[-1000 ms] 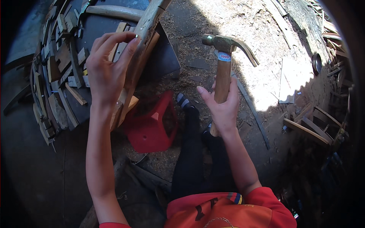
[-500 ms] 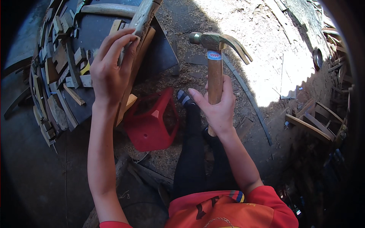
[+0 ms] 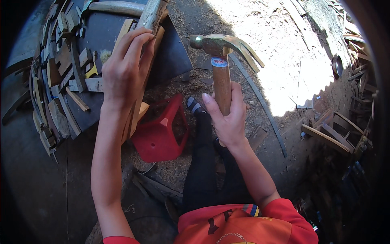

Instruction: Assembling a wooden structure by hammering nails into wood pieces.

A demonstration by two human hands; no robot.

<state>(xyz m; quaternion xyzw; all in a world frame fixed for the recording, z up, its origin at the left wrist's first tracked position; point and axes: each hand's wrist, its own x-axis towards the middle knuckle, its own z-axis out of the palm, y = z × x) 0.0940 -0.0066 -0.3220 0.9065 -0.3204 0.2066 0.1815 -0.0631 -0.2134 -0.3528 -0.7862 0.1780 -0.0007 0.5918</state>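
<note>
My right hand is wrapped round the wooden handle of a claw hammer. Its metal head is up, with the claw pointing right and the striking face left. Over a long wooden beam at the upper left, my left hand has its fingers bent and their tips pressed together. What sits in that pinch, if anything, is too small to make out. A second, browner length of wood runs alongside the beam, partly hidden by my left hand.
A dark tabletop holds several wood offcuts, a yellow-handled brush and another wooden-handled tool. Below its edge stands a red plastic stool. Shavings cover the floor; a long thin strip and a wooden frame lie right.
The hammer and my right hand have shifted slightly left, and the hammer head tips a little more. My left hand has moved slightly right in the picture, still pinched at the beam.
</note>
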